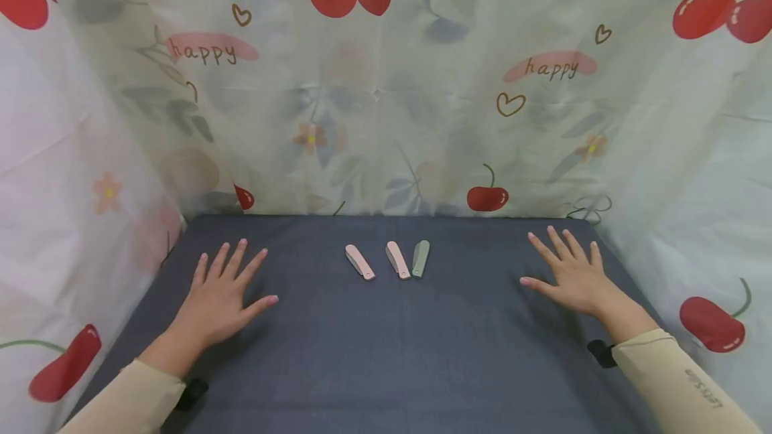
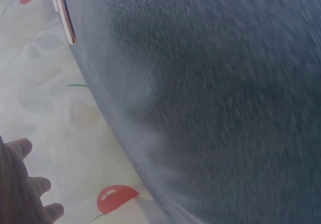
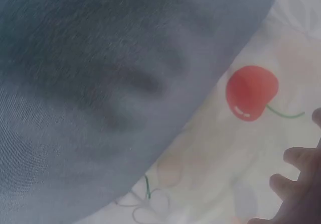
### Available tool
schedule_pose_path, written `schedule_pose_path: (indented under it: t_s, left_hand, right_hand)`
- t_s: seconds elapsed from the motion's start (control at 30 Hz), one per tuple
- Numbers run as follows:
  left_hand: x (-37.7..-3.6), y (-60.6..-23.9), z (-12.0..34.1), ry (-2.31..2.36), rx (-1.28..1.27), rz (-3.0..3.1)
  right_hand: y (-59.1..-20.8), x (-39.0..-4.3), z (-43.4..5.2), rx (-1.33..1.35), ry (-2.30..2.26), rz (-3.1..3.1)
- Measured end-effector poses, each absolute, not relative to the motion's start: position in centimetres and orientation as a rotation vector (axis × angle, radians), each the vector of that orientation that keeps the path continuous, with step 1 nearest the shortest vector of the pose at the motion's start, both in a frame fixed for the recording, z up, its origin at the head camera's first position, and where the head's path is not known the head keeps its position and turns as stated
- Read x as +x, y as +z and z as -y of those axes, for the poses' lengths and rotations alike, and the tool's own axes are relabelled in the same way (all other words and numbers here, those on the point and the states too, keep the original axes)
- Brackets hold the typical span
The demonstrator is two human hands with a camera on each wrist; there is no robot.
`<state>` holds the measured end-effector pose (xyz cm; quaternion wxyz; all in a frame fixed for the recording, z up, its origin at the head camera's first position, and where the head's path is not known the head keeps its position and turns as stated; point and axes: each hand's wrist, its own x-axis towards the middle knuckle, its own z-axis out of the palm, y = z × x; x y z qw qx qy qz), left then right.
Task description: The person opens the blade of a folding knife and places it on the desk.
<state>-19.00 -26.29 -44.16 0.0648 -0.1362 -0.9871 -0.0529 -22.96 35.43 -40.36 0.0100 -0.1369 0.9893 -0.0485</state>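
Note:
Three small folding knives lie in a row near the back of the dark table. The left one is a pink folding knife (image 1: 360,262), the middle one another pink folding knife (image 1: 398,260), and the right one a grey-green folding knife (image 1: 421,259). All look folded, and the last two lie close together. To their left, my left hand (image 1: 220,297) is spread over the cloth and holds nothing. My right hand (image 1: 573,276), also spread and holding nothing, is well to their right. At the upper left of the left wrist view, a pinkish knife edge (image 2: 66,18) shows.
A dark grey-blue cloth (image 1: 386,353) covers the table. White curtains (image 1: 374,153) printed with cherries enclose the back and both sides. Dark wrist devices (image 1: 191,395) show below the sleeves.

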Motion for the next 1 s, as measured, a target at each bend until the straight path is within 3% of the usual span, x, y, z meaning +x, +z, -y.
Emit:
schedule_pose_path:
  t_s: [1.0]
  left_hand:
    - [-21.4, -45.2, 18.4, -0.387, -0.477, 2.873]
  right_hand:
    - [-41.4, -24.7, -29.9, -0.486, -0.462, -3.113]
